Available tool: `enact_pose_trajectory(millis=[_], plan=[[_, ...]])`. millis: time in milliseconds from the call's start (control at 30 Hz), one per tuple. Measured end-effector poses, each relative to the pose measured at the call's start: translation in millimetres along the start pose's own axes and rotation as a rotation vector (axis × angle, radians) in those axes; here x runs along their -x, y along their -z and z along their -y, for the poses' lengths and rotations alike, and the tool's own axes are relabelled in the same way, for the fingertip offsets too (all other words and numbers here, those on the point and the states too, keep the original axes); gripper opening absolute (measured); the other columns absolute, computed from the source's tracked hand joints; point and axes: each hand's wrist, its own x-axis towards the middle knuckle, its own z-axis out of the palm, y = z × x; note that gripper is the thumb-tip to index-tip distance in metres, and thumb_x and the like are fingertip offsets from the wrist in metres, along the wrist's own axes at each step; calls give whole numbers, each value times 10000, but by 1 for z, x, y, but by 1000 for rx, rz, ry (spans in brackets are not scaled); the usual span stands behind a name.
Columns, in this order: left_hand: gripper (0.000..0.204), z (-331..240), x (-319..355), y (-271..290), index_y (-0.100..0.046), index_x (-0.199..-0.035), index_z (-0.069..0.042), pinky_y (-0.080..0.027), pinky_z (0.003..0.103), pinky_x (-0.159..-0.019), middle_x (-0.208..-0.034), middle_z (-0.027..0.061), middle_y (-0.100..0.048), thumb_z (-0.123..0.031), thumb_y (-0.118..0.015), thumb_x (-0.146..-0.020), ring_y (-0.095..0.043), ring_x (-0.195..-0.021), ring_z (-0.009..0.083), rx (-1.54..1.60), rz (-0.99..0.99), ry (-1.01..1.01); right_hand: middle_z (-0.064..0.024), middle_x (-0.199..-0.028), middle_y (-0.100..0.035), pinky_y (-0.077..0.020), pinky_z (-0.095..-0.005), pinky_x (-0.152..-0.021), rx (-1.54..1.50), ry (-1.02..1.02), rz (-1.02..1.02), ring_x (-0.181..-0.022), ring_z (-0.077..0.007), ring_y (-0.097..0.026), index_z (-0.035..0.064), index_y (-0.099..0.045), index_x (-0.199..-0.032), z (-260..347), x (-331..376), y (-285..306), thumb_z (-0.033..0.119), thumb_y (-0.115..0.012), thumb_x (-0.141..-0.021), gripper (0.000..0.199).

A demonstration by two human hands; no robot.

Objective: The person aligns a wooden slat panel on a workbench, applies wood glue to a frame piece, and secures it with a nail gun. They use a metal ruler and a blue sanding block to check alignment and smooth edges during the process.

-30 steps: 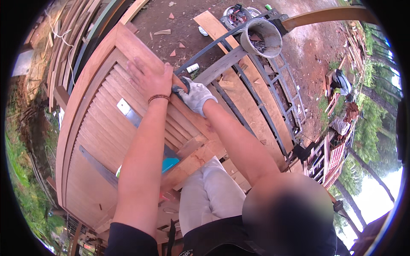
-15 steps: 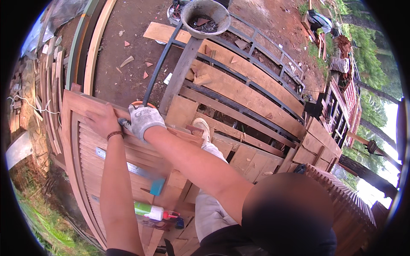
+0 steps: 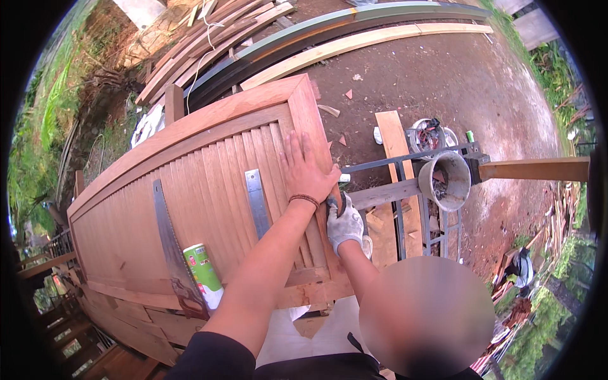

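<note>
A louvered wooden door panel (image 3: 180,130) lies flat in front of me. My left hand (image 3: 307,168), bare and wearing a braided bracelet, presses on its frame near the end corner with fingers spread. My right hand (image 3: 346,221), in a grey-white work glove, is closed at the end edge, close to my left thumb. Something dark and brownish shows in its grip, too hidden to name. On the slats lie a metal square's blade (image 3: 257,201), partly behind my left forearm, a handsaw (image 3: 167,225) and a green-and-white bottle (image 3: 202,272).
Beyond the end edge, a bucket (image 3: 457,190) with small bits in it stands by a grey beam (image 3: 386,194) and a dark metal frame (image 3: 399,228). Long timbers (image 3: 361,50) lie on the dirt along the far side. A loose plank (image 3: 394,136) lies near the bucket.
My view has swung round, so the panel now stretches to the left and the bucket sits at the right. Both hands remain at the panel's end edge, the right one still gloved and closed.
</note>
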Motion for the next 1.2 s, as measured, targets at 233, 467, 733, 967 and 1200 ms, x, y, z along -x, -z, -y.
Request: enact_pose_trajectory(millis=[233, 467, 733, 967, 1200], plan=[[1048, 0, 1, 8, -246, -1538, -7, -137, 505, -1215, -1598, 240, -196, -443, -745, -727, -155, -1506, 360, 54, -2, 26, -292, -1281, -574, -463, -483, -961, -250, 193, 70, -1173, -463, -554, 27, -425, -1426, -19, -12, -4, 370, -501, -1008, 546], [1093, -2, 39, 1, -185, -1550, 9, -118, 511, -1218, -1603, 258, -162, -486, -752, -757, -113, -1504, 407, 68, -35, 74, -156, -1265, -609, -498, -366, -970, -544, 626, 328, -1165, -254, -598, 34, -520, -1359, -74, -107, 32, 382, -529, -1007, 496], [1138, -62, 122, 2, -130, -1564, 2, -96, 541, -1214, -1615, 256, -131, -480, -758, -746, -93, -1506, 421, 118, 55, 161, -163, -1268, -600, -458, -347, -981, -893, 243, 248, -1119, -253, -576, 21, -559, -1355, -4, -243, 28, 642, -538, -923, 757], [1000, -14, 155, 7, -178, -1552, 11, -140, 533, -1212, -1603, 259, -170, -418, -705, -818, -117, -1506, 405, 212, -77, 232, -135, -1295, -595, -461, -369, -984, -608, 213, 520, -1166, -245, -570, 37, -472, -1419, 49, -113, 19, 531, -655, -896, 743], [304, 83, 251, 82, -640, -1042, -61, -396, 468, -894, -1012, 125, -603, -280, -720, -847, -553, -993, 330, -110, -217, 369, -47, -1271, -607, -467, -286, -979, -826, 184, 516, -1128, -140, -578, 64, -492, -1389, -64, -39, 4, 201, -601, -1002, 424]])
